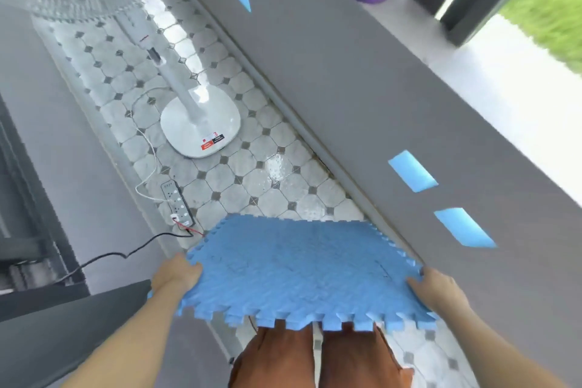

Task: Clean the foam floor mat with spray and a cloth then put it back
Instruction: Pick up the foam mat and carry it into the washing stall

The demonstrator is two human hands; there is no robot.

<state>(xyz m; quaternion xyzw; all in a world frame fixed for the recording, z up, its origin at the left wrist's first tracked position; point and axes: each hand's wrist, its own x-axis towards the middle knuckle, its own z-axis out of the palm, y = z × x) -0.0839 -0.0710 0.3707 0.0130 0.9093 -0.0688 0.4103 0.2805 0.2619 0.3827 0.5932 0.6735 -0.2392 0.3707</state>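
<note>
Over tiled floor, I hold the mat level.
Left hand grips one edge; right hand grips the other; fan beyond.

Home veranda, tiled floor, pedestal fan, lawn outside

Colours and patterns around the blue foam mat

Beyond the mat, white floor tiles are patterned with grey diamonds; a white fan base is seen.
</note>
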